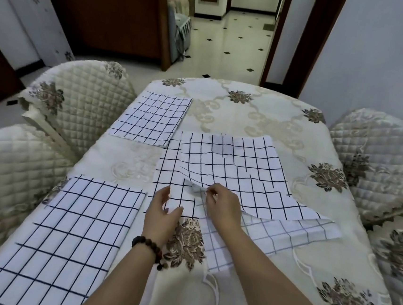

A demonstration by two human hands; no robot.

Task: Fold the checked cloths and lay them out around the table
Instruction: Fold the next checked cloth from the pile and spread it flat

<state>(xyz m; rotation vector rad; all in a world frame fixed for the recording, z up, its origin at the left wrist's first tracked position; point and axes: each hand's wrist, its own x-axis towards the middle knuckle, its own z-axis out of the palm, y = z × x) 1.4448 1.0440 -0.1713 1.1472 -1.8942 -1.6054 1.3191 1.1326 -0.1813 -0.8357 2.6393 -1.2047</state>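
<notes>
Near folded cloth, chairs flanking; loose cloth pinched.

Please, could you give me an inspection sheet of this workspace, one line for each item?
Surface: table, covered with floral fabric.
Job's things: far folded cloth and near folded cloth lie on the left side; top cloth, one corner lifted, lies over the lower cloth.
Clutter: nothing seen.
Grips: left hand open, touching the lower cloth; right hand pinches the top cloth's corner.
Cables: nothing seen.
Surroundings: quilted chairs on both sides; tiled floor beyond.
</notes>
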